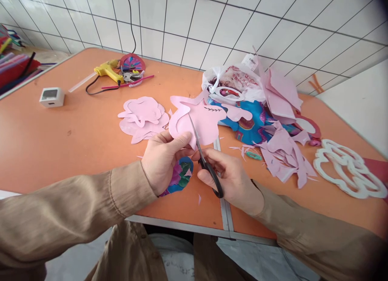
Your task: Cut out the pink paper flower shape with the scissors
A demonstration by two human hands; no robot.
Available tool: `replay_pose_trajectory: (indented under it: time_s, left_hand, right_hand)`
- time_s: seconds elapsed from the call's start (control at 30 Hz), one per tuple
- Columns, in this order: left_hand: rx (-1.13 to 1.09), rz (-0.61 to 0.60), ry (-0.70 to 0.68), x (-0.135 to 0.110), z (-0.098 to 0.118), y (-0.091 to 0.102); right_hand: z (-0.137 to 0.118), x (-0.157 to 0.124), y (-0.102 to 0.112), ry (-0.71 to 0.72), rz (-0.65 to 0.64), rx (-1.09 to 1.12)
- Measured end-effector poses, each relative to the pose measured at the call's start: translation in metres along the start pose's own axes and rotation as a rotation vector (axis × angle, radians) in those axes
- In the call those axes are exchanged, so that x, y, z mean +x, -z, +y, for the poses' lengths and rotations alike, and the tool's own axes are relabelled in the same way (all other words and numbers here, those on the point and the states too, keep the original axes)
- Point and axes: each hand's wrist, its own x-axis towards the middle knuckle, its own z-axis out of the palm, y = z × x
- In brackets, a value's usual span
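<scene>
My left hand [163, 155] pinches the lower left edge of a pink paper cutout [206, 119], which carries a small dark leaf-like drawing near its upper right. In my right hand [227, 172] is a pair of scissors [209, 170] with black handles. Their blades point up and away, lying across the pink paper close to my left thumb. Whether the paper sits between the blades I cannot tell. Below my hands a round piece with a colourful flower pattern [182, 176] lies on the table, partly hidden by my left hand. A stack of pink cutouts [142, 117] rests beyond my left hand.
A yellow glue gun [109, 70] with a cord and a small white box [52, 97] stand at the back left of the orange table [91, 151]. Pink paper scraps [287, 155], a plastic bag [242, 81], blue patterned material [251, 123] and white cutout shapes [348, 167] crowd the right.
</scene>
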Motion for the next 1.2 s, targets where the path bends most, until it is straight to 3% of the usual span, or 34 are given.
replay_pose_trajectory:
  time_s: [0.6,0.9,1.2]
  left_hand:
    - [0.058,0.01,-0.006,0.0008,-0.0001,0.0007]
    - [0.115,-0.065,-0.065,0.0017,-0.0013,0.0049]
    - [0.165,-0.108,-0.035,0.0032,0.0023,0.0076]
  right_hand:
    - [0.0012,-0.0002,0.0035,0.033,-0.018,0.038]
    - [-0.0009,-0.0008,0.0058,0.034,-0.05,0.106]
    - [0.0006,-0.0003,0.0091,0.024,-0.065,0.046]
